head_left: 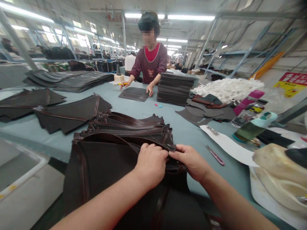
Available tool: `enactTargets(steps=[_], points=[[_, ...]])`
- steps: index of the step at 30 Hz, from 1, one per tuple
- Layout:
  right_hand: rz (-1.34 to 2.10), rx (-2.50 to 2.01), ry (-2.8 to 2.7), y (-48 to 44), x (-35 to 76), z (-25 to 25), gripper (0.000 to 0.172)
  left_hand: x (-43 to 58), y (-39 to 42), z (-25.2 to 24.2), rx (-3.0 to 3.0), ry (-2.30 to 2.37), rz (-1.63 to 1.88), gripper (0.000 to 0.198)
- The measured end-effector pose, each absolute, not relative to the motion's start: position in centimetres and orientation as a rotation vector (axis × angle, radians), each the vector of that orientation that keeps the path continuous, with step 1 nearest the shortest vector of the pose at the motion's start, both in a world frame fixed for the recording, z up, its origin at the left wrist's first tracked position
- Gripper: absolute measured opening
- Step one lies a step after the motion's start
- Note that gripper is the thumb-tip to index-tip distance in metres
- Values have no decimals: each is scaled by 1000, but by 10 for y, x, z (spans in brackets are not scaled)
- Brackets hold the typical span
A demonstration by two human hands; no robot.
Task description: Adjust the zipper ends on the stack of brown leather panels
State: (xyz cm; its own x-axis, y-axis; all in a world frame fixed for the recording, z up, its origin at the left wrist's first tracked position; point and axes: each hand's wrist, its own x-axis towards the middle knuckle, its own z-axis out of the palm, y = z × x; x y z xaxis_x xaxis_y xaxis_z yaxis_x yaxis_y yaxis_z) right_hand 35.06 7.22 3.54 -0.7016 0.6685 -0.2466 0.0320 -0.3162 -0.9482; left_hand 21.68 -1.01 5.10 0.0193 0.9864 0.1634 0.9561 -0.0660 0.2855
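Note:
A dark panel piece (107,169) with brown glossy trim hangs over the table's near edge. My left hand (152,161) is closed on its upper edge, fingers curled over the fabric. Just to the right, my right hand (189,158) pinches the corner of the same piece between thumb and fingers. The two hands are close together. Directly behind them lies a pile of similar trimmed dark pieces (134,126), its folded edges facing up.
Across the blue-green table (141,110), a person (150,64) handles a flat dark panel (134,94) beside a tall stack (175,89). To the right lie snips (215,155), a white strip (230,145), bottles (254,127) and a cream container (278,175). More dark pieces (69,111) lie left.

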Motion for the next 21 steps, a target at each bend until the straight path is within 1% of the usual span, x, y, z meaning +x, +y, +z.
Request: enactTargets(steps=[5, 10, 15, 17, 21], points=[[1965, -930, -1478, 65, 350, 31, 29, 221, -13, 51, 2228, 2037, 420, 17], [1875, -973, -1400, 56, 348, 20, 27, 226, -16, 43, 2286, 2018, 447, 16], [1776, -992, -1468, 52, 348, 14, 28, 228, -16, 38, 2323, 1995, 461, 16], [1815, -933, -1492, 53, 350, 15, 31, 228, -15, 38, 2324, 1994, 448, 15], [1822, -896, -1503, 57, 353, 14, 46, 230, -16, 37, 2375, 1976, 429, 12]])
